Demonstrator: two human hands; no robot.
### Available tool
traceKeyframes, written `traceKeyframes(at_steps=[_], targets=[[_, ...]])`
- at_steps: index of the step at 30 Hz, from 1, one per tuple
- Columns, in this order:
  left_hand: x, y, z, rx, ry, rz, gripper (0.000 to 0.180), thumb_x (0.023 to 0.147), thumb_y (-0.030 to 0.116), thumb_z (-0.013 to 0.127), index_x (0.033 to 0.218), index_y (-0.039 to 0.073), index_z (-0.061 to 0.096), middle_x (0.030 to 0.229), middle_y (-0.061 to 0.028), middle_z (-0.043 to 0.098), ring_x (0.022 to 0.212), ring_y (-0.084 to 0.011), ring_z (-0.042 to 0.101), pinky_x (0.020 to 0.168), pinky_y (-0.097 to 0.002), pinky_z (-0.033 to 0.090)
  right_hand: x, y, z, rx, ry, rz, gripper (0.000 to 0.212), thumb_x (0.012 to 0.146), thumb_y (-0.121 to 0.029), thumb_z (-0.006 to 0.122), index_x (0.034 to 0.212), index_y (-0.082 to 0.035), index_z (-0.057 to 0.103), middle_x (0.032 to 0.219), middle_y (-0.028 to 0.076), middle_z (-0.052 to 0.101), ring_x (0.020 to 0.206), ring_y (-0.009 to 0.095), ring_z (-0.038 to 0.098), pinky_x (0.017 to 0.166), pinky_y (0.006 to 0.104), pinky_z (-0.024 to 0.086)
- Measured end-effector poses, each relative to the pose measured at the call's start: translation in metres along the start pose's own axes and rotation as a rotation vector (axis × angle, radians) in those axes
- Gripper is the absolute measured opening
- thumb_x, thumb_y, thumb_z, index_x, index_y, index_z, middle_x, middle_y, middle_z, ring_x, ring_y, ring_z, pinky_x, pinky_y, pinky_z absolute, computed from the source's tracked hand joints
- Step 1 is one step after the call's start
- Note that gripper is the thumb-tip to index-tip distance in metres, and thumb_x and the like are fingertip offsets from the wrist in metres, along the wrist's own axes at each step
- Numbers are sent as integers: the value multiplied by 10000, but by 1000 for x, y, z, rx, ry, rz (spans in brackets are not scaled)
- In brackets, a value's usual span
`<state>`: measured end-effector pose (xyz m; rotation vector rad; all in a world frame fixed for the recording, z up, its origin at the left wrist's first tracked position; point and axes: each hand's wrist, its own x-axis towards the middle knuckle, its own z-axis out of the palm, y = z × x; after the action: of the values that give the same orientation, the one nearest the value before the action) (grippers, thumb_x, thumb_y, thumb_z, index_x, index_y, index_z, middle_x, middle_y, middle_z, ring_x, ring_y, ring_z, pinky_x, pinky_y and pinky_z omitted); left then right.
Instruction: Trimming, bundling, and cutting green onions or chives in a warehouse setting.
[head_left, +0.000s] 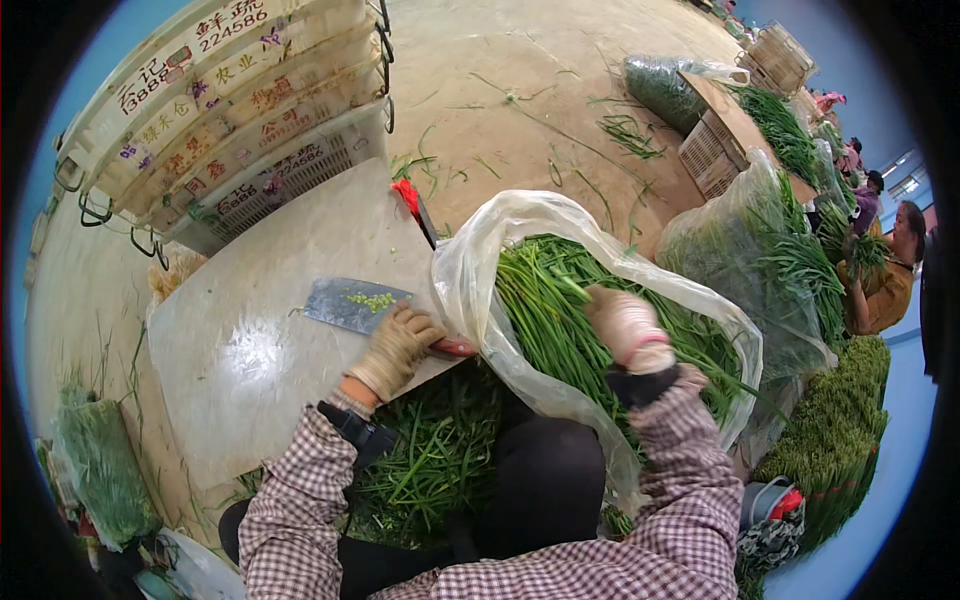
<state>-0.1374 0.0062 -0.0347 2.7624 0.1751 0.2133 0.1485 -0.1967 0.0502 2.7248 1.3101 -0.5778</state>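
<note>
Two gloved hands work well apart, one at a knife and one in a bag. The left hand (393,355) curls palm-down over a broad cleaver (340,305), where the blade meets the red handle (457,347); whether its fingers grip or only rest there, I cannot tell. Chopped green bits (372,301) lie on the blade, which is flat on a pale, shiny board (220,400) near its right edge. The right hand (628,322), slightly blurred, is closed around some long green stalks (535,300) inside an open clear plastic bag (470,265), its rim rolled loosely outward just beside the board. Both forearms wear checked sleeves (295,490) and dark wristbands (355,430). At the board's far right corner sits a dark-bladed knife (428,222) with red wrapping on one end. Loose leafy greens (435,480) are heaped below the board, near the knees. Beyond the board rises a stack of white plastic crates (270,85); to the right stands another bag of greens (715,240), with a co-worker in a mustard top (885,295) beside it, holding a bunch.
</note>
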Motion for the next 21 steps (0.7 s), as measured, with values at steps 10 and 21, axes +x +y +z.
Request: traceKeyframes(at_steps=[10,21], targets=[[41,-42,-37,183,121,-24,369,728,127,692,1092,149,636,1131,-80,607,1117,-312,523,1049,-474,357,60,-71,92,-200,-176,98,1072,729,-545,736,1527,-153,137,1504,153,326,1348,288,378,1026,454,378],[90,56,10,231,-398,180,334,887,427,548,857,136,709,838,-4,666,1015,-190,597,1180,-495,121,104,54,104,379,189,-30,866,688,-212,784,1422,-46,355,1344,228,489,1233,355,477,1052,357,388]])
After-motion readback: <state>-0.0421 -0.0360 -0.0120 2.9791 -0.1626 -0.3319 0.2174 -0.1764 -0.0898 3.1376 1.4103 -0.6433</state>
